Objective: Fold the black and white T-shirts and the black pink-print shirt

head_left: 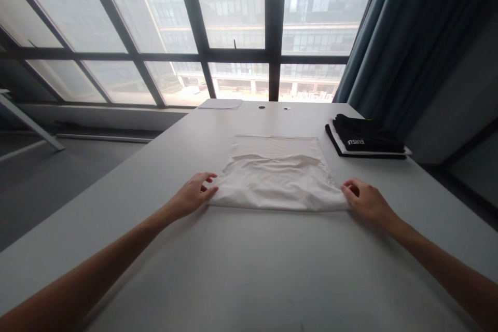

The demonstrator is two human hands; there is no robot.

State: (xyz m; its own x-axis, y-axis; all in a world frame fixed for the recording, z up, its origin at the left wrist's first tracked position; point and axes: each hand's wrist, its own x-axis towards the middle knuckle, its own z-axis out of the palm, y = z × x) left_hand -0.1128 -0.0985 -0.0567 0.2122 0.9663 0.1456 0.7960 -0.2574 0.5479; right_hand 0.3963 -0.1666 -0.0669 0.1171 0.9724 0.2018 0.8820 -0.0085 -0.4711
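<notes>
Lying across the counter, the white cloth has the left hand, thumb and finger parted, at one near corner; right hand at the other, grip unclear. Uneven tugging could skew it, deepening wrinkles!

slim left forearm, bare as far as I can see, slim right forearm, bare likewise, both tapering to narrow wrists, bare left hand, bare right hand, slender fingers, slim thumbs
</notes>
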